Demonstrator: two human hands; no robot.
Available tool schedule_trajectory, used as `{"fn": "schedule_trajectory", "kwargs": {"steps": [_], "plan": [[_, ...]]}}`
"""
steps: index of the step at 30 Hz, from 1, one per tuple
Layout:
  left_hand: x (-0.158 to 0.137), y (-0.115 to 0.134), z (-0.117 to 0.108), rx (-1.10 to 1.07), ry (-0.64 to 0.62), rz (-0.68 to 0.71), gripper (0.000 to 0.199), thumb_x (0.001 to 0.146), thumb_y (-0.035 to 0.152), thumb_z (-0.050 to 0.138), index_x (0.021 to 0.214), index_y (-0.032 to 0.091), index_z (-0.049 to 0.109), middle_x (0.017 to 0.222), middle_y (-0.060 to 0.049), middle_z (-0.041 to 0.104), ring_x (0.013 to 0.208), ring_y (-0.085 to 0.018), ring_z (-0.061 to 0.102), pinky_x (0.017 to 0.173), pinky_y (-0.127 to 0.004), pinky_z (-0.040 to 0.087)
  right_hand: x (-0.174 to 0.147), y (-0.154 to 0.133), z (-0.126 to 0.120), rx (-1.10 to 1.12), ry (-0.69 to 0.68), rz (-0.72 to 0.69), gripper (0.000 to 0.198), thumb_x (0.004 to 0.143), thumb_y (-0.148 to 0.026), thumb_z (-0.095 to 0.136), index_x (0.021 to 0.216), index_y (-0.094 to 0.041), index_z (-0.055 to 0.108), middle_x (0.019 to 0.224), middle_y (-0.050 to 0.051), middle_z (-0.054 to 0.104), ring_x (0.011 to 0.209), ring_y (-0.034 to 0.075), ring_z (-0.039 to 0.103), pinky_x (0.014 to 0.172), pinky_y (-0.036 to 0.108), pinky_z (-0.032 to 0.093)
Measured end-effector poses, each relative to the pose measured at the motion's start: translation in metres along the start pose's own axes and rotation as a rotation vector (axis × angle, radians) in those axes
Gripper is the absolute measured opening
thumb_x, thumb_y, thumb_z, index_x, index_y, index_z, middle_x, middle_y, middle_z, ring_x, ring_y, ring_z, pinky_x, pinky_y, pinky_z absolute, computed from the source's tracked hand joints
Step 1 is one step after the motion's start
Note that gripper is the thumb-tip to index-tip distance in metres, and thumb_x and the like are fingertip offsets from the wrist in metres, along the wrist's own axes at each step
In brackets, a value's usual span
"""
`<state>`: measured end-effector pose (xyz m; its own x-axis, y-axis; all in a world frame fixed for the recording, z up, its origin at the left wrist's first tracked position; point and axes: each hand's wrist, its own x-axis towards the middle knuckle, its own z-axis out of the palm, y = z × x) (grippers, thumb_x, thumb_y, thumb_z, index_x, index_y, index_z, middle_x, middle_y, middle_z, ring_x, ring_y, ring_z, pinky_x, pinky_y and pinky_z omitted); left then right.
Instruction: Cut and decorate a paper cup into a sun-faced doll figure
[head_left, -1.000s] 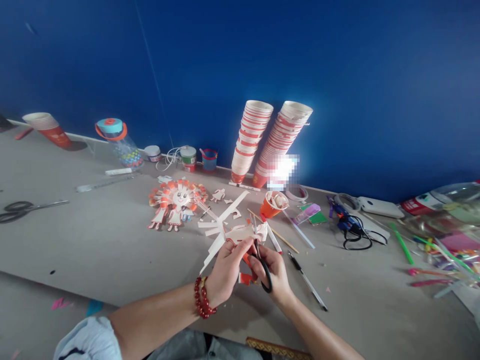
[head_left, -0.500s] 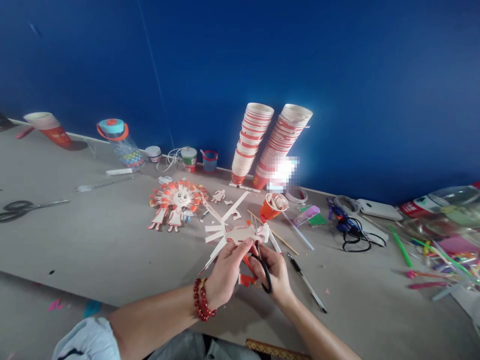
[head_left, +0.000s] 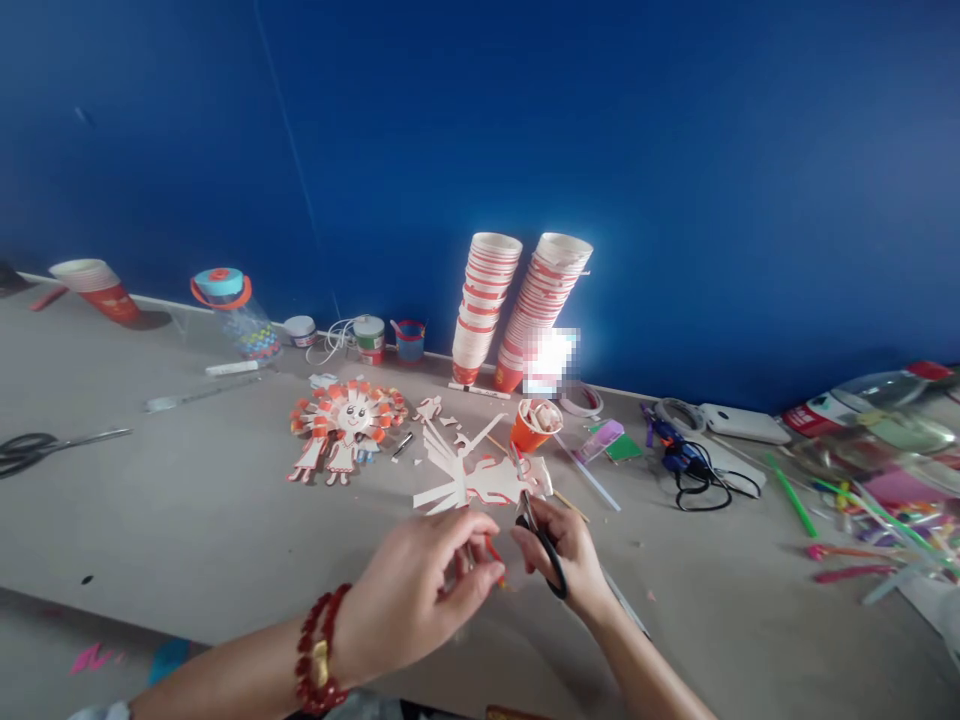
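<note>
My right hand [head_left: 574, 555] grips black-handled scissors [head_left: 551, 555], their blades pointing away over a white paper cutout [head_left: 491, 482]. That cutout has a red-outlined figure and long strips fanning out to the left. My left hand [head_left: 427, 580], wearing red beads, is curled with thumb and fingertips close together around a small orange-red paper piece [head_left: 495, 560], mostly hidden by the fingers. Left of the cutout lies a finished-looking paper doll [head_left: 354, 412] with an orange-tipped fringe and a drawn face. An orange paper cup [head_left: 531, 432] with scraps inside stands just beyond the scissors.
Two tall stacks of paper cups [head_left: 480, 320] lean near the blue wall. A water bottle [head_left: 240, 320] and second scissors [head_left: 45, 450] are at the left. Rightward are a glue gun [head_left: 679, 455], a white phone-like object [head_left: 742, 424], plastic bottles [head_left: 847, 400] and a coloured pile [head_left: 892, 530].
My left hand has come off the cutout's figure and moved left and nearer me. The cutout now lies beyond both hands. The scissors have shifted slightly right, still in my right hand.
</note>
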<state>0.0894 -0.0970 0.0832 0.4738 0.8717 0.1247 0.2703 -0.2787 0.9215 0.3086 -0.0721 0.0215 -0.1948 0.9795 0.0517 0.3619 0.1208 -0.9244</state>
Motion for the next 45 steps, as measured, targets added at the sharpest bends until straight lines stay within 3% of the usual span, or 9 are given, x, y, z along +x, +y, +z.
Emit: {"fn": "schedule_trajectory", "kwargs": {"steps": [2,4,7,9,12,17,24,35,45], "plan": [[-0.006,0.018,-0.020,0.005,-0.029,0.047,0.012,0.091,0.024,0.055,0.094,0.025,0.066,0.073,-0.002,0.068,0.056,-0.014,0.060,0.050,-0.023,0.044,-0.002,-0.002,0.000,0.023,-0.002,-0.006,0.032,0.078,-0.040,0.066,0.061,-0.022,0.046,0.050,-0.006,0.044,0.044,0.011,0.040,0.043,0.023,0.031],[-0.004,0.030,-0.034,0.015,0.009,0.211,0.015,0.090,0.018,0.054,0.092,0.026,0.067,0.072,-0.002,0.067,0.055,-0.014,0.059,0.058,-0.027,0.050,-0.003,-0.003,0.000,0.032,-0.009,-0.024,0.033,0.078,-0.039,0.065,0.059,-0.022,0.044,0.049,-0.006,0.042,0.044,0.011,0.039,0.043,0.023,0.030],[0.018,0.026,-0.040,0.248,0.303,0.331,0.024,0.086,0.019,0.062,0.109,0.026,0.064,0.107,-0.007,0.068,0.095,-0.023,0.062,0.086,-0.035,0.049,-0.004,-0.006,0.001,0.014,-0.044,-0.043,0.034,0.078,-0.035,0.063,0.057,-0.023,0.039,0.047,-0.006,0.040,0.044,0.011,0.038,0.043,0.024,0.030],[0.039,0.013,-0.035,0.293,0.293,0.304,0.027,0.085,0.026,0.065,0.111,0.023,0.064,0.114,-0.008,0.065,0.109,-0.025,0.056,0.099,-0.040,0.042,-0.006,-0.006,0.002,0.022,-0.049,-0.042,0.034,0.078,-0.034,0.061,0.057,-0.023,0.037,0.048,-0.006,0.040,0.044,0.011,0.039,0.043,0.024,0.030],[0.061,-0.008,-0.023,0.179,0.129,0.247,0.009,0.089,0.024,0.059,0.093,0.021,0.066,0.101,-0.006,0.067,0.101,-0.022,0.059,0.093,-0.036,0.045,-0.007,-0.005,0.003,0.066,-0.051,-0.026,0.033,0.077,-0.034,0.061,0.059,-0.023,0.035,0.051,-0.006,0.040,0.044,0.011,0.040,0.043,0.023,0.030],[0.062,-0.018,-0.009,-0.002,0.109,0.200,0.010,0.090,0.023,0.055,0.082,0.018,0.060,0.095,-0.006,0.066,0.093,-0.020,0.060,0.085,-0.030,0.046,-0.005,-0.012,0.003,0.180,-0.114,0.014,0.039,0.077,-0.047,0.062,0.058,-0.022,0.039,0.047,-0.006,0.041,0.042,0.010,0.041,0.043,0.023,0.030],[0.057,-0.015,-0.003,-0.015,0.067,0.156,0.013,0.089,0.022,0.052,0.078,0.018,0.056,0.090,-0.006,0.064,0.086,-0.019,0.059,0.078,-0.029,0.045,-0.004,-0.019,0.003,0.362,-0.247,0.004,0.047,0.076,-0.064,0.060,0.072,-0.017,0.058,0.052,-0.001,0.053,0.041,0.010,0.042,0.043,0.023,0.031],[0.053,-0.017,0.007,-0.106,0.080,0.081,0.017,0.091,0.029,0.051,0.080,0.018,0.056,0.092,-0.006,0.061,0.081,-0.017,0.054,0.050,-0.020,0.034,-0.010,-0.006,0.015,0.407,-0.118,0.007,0.045,0.077,-0.062,0.063,0.069,-0.018,0.055,0.051,-0.003,0.049,0.040,0.010,0.044,0.042,0.021,0.035],[0.053,-0.018,0.010,-0.156,0.122,0.130,0.015,0.090,0.025,0.053,0.076,0.018,0.054,0.089,-0.005,0.061,0.087,-0.018,0.056,0.079,-0.026,0.043,-0.015,-0.002,0.017,0.469,-0.090,0.110,0.040,0.072,-0.056,0.069,0.069,-0.018,0.058,0.052,-0.001,0.058,0.042,0.013,0.053,0.044,0.023,0.043]]}}
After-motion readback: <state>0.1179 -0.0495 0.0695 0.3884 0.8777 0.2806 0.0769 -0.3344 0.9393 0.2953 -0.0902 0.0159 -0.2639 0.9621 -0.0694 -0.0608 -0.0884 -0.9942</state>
